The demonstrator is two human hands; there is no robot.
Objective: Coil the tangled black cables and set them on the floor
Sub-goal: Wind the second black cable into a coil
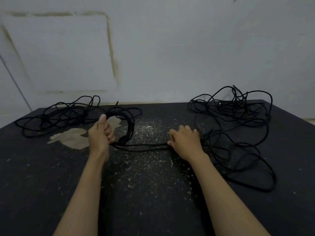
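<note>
A black table (51, 184) is filling the lower part of the view, its top showing pale specks and scuffs (thickest through the middle). A tan patch (73, 137) of worn surface is sitting left of centre. Behind it a grey-white wall (187, 48) is standing, bearing a brownish stain outline (110, 48) shaped like a rough rectangle.

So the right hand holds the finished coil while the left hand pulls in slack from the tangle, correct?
Not quite: the hands are swapped. The head view shows the left hand gripping the coil, while the right hand pulls in slack from the tangle.
</note>
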